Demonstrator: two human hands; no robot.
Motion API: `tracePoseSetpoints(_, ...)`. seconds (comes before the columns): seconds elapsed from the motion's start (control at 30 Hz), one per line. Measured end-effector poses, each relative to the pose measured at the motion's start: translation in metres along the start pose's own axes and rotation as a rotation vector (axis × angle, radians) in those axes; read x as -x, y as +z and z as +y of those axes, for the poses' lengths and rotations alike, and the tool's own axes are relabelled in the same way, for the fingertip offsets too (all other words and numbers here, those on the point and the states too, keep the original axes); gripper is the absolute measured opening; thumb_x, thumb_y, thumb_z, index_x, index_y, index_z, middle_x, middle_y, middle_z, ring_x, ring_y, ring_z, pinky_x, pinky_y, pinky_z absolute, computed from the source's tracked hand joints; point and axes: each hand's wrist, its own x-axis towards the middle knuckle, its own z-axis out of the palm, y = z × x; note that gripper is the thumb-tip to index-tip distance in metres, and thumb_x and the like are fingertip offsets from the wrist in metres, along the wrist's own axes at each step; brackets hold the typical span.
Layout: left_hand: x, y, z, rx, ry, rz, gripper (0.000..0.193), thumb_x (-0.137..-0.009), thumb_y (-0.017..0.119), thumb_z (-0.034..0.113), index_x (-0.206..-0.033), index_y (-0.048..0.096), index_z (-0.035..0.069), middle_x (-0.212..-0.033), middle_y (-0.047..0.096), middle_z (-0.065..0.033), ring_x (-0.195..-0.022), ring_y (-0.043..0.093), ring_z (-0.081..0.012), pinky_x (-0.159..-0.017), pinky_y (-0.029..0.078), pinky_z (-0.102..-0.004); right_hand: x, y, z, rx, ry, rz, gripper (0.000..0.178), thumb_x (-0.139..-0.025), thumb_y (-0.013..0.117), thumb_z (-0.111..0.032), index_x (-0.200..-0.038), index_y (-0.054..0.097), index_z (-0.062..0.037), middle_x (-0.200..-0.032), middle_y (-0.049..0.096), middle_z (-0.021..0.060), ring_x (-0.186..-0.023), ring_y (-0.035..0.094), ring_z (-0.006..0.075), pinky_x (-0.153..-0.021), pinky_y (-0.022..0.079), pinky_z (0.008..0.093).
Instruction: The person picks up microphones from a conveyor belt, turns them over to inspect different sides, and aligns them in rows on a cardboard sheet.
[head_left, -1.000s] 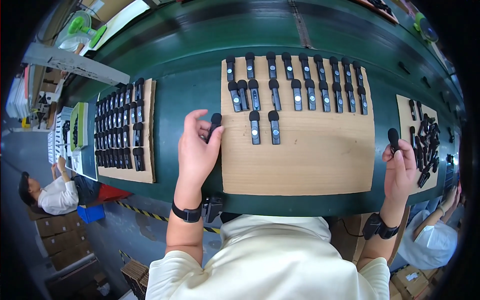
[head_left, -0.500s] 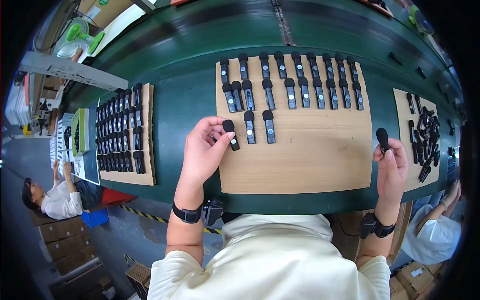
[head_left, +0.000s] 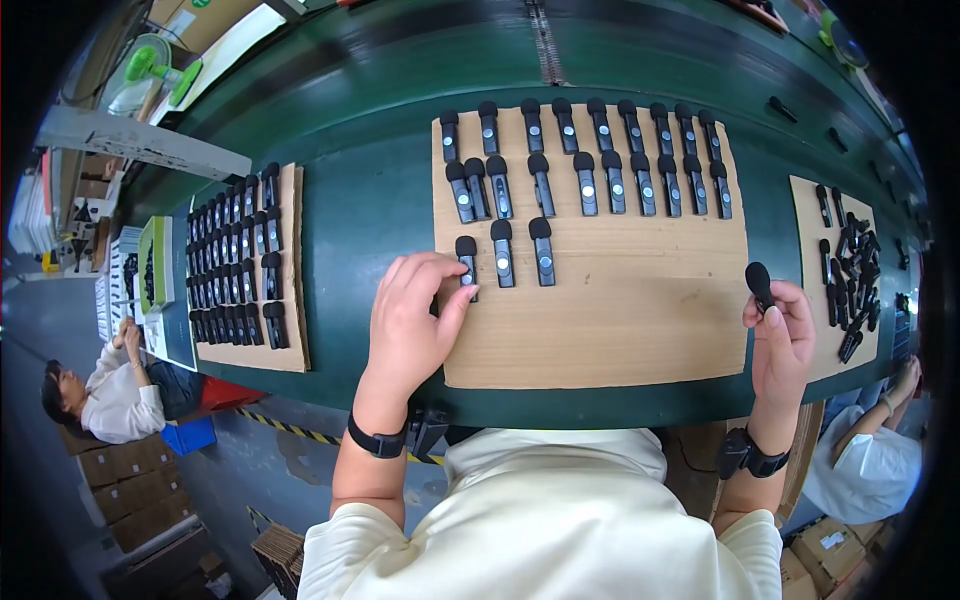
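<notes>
Small black clip-on microphones with foam tips lie in rows on a cardboard sheet point(head_left: 600, 330) in front of me. At the left end of the nearest row, my left hand point(head_left: 418, 305) has thumb and index finger on the body of one microphone point(head_left: 466, 248), which lies on the cardboard's left side. Two more microphones, among them a near one point(head_left: 542, 255), lie just right of it. Off the sheet's right edge, my right hand point(head_left: 780, 325) pinches another microphone point(head_left: 760, 285) by its lower end, foam tip up; the fingers partly hide its body.
At left, a second cardboard sheet point(head_left: 290, 345) carries dense microphone rows. A third sheet point(head_left: 845, 368) at right holds a loose pile of them. Behind the left sheet stands a metal beam point(head_left: 150, 140). People sit at left point(head_left: 120, 395) and right point(head_left: 855, 460).
The microphone under my left fingers has gone from tilted to nearly straight in its row, and the left hand has shifted slightly down. My right hand has barely moved, still holding its microphone.
</notes>
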Motion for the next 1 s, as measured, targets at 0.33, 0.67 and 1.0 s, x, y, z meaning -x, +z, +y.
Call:
tracePoseSetpoints(0.33,0.001,-0.003,0.005,-0.086,0.019,-0.045,0.035,-0.073,0.075,0.005,-0.106,0.064,0.007,-0.105,0.065,-0.0082,-0.096,0.060,-0.0277,-0.083,0.045,-0.0381,0.002,0.015,-0.002,0.072,0.035,-0.016,0.026,-0.093,0.058,-0.006,-0.117,0.055,0.0044,-0.100,0.063,0.0094,-0.087,0.062,0.0144,-0.079,0.048,0.0255)
tracePoseSetpoints(0.67,0.000,-0.002,0.003,-0.073,0.008,-0.004,0.039,-0.072,0.074,0.000,-0.109,0.063,0.004,-0.105,0.065,-0.0115,-0.099,0.060,-0.0310,-0.090,0.045,-0.0392,0.006,0.026,-0.001,0.073,0.039,-0.025,0.024,-0.094,0.058,-0.006,-0.116,0.056,0.0044,-0.100,0.063,0.0091,-0.087,0.062,0.0146,-0.079,0.049,0.0255)
tracePoseSetpoints(1.0,0.004,-0.004,0.014,0.086,0.088,0.064,0.038,-0.072,0.076,0.004,-0.108,0.063,0.004,-0.108,0.064,-0.0113,-0.098,0.060,-0.0313,-0.086,0.047,-0.0396,0.011,0.056,-0.009,0.184,0.081,-0.115,0.027,-0.085,0.066,0.001,-0.112,0.060,0.0032,-0.100,0.060,0.0087,-0.085,0.057,0.0150,-0.077,0.046,0.0276)
